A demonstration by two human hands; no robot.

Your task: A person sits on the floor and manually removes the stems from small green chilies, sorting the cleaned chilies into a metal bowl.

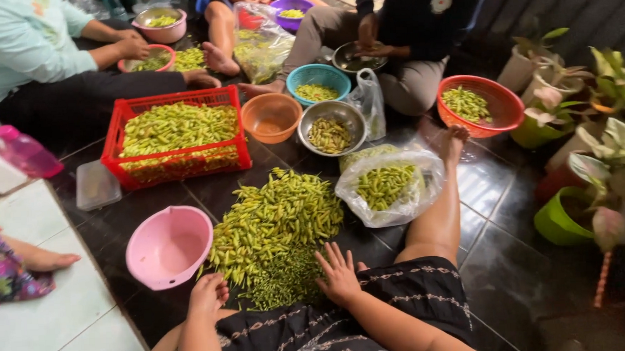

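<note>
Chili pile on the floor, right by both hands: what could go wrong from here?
1. The chili pile lies loose on dark tile; the right hand, spread on its edge, could scatter pods toward the open plastic bag.
2. The empty pink bowl sits close to the left hand; a sideways nudge might tip or slide it.
3. Bare hands on chilies risk skin irritation.

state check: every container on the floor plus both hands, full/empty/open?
left hand: closed, at the edge of the chili pile
right hand: open, fingers spread on the pile
pink bowl: empty
red crate: full of chilies
orange bowl: empty
steel bowl: partly filled
teal basket: partly filled
red basket: partly filled
plastic bag: open, holds chilies
</note>
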